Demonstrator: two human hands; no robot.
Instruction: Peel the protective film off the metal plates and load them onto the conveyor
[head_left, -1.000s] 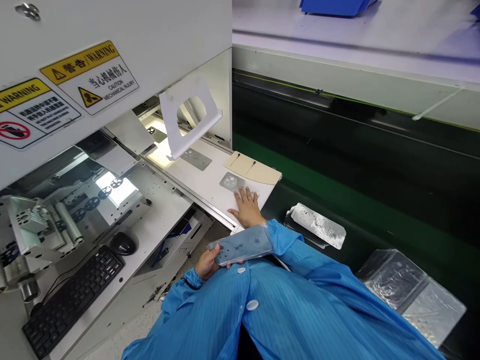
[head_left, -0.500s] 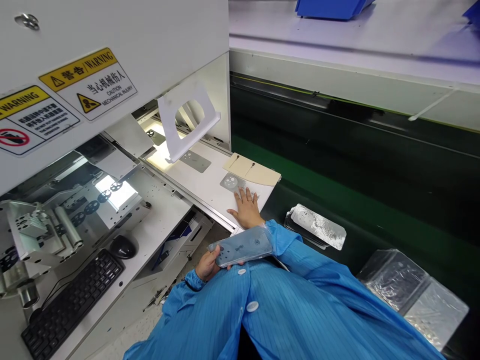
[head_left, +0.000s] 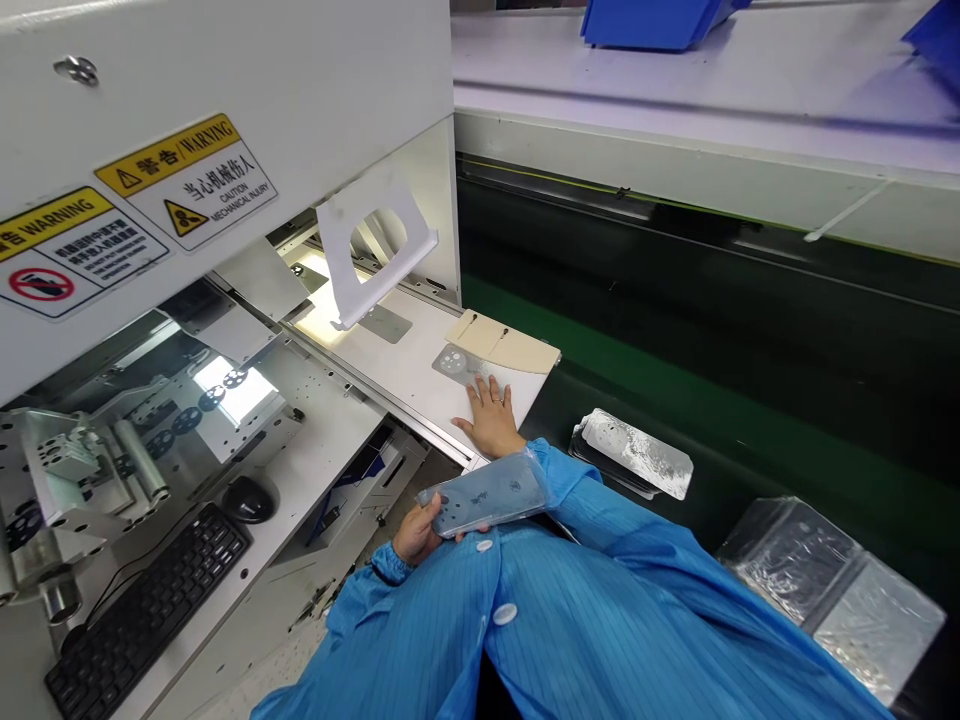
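Observation:
My left hand (head_left: pixel 418 530) grips a stack of grey phone back panels (head_left: pixel 480 497) in clear film, close to my body, thumb on its near end. My right hand (head_left: pixel 495 415) lies flat with fingers spread at the end of the white conveyor belt (head_left: pixel 420 375). Just beyond its fingertips is a flat grey phone back panel (head_left: pixel 452 361) with camera holes; whether the fingers touch it I cannot tell. Farther along the belt lies a second grey panel (head_left: pixel 386 323), beside a white bracket (head_left: pixel 345 270) with a large cutout.
A cream guide plate (head_left: pixel 506 340) borders the belt's right side. On the dark green surface lie a stack of silver panels (head_left: pixel 637 450) and film-wrapped packs (head_left: pixel 832 590). At left are a machine housing (head_left: pixel 300 80), keyboard (head_left: pixel 150 610) and mouse (head_left: pixel 247 499).
The panel before my right hand has slid slightly away from the fingers, up the belt. The farther panel has shifted a little the same way. The head view has turned slightly; both hands are nearly still.

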